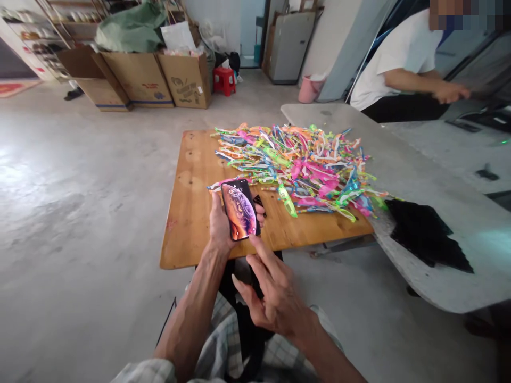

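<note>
A smartphone (240,210) with a lit lock screen showing 09:42 rests in my left hand (219,223), its fingers wrapped round the phone's back and right edge. My right hand (275,287) is just below the phone, index finger stretched toward the lower right corner of the screen, thumb and other fingers apart. Whether the fingertip touches the glass I cannot tell. Beyond the phone, a heap of brightly coloured plastic glasses (315,173) covers much of the wooden table (191,213). One green pair (287,201) lies at the heap's near edge.
Black flat sheets or bags (427,234) lie on the grey table (447,287) at the right. A person in a white shirt (403,58) sits beyond it. Cardboard boxes (136,80), a red stool (224,81) and a pink bucket (309,89) stand on the floor behind.
</note>
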The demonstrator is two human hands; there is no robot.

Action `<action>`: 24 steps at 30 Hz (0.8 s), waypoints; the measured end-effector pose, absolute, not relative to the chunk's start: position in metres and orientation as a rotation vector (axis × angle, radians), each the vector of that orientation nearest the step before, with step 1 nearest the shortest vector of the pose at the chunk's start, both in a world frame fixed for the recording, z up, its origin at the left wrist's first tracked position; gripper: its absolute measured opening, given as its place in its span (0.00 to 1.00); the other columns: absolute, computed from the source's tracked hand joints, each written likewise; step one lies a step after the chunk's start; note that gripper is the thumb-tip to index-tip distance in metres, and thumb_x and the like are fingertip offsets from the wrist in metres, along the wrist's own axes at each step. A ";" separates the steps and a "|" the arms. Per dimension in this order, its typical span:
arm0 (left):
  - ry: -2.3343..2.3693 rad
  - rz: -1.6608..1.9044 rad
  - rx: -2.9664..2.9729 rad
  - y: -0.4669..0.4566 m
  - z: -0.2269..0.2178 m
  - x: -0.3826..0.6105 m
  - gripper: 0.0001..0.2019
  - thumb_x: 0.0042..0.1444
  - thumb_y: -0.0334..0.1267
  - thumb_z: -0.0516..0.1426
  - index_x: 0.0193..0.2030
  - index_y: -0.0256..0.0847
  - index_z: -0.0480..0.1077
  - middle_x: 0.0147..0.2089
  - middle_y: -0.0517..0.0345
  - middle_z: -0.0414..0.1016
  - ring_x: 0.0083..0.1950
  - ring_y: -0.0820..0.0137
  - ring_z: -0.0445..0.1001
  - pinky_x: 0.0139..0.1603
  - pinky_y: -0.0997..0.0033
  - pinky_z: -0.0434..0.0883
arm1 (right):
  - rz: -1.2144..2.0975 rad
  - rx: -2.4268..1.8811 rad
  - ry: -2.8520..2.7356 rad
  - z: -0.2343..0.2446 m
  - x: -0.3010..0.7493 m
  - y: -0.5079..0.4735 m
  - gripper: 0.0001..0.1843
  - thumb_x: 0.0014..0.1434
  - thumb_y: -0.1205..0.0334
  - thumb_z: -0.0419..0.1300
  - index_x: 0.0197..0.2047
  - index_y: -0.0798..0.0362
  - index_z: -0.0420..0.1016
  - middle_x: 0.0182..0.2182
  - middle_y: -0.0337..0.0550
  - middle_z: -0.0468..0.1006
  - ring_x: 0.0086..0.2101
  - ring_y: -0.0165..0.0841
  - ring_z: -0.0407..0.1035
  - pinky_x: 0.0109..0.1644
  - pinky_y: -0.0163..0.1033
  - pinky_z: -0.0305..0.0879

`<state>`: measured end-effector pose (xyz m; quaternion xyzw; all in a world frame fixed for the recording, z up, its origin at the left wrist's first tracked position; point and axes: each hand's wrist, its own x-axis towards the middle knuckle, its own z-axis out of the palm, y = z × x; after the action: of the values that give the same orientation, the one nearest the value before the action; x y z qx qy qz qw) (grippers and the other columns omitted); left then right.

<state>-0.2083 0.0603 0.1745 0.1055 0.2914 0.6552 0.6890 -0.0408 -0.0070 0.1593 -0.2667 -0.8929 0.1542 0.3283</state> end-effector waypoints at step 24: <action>0.556 1.399 0.222 0.055 0.166 -0.205 0.45 0.65 0.68 0.33 0.55 0.29 0.73 0.35 0.42 0.80 0.38 0.57 0.81 0.38 0.60 0.79 | 0.428 -0.869 -2.353 0.184 -0.049 0.008 0.22 0.67 0.44 0.54 0.40 0.57 0.72 0.67 0.67 0.62 0.53 0.53 0.74 0.50 0.54 0.77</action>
<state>-0.2047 0.0547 0.1662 0.1004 0.2520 0.6341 0.7241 -0.0495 0.0078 0.1838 -0.3263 -0.8839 0.1607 0.2939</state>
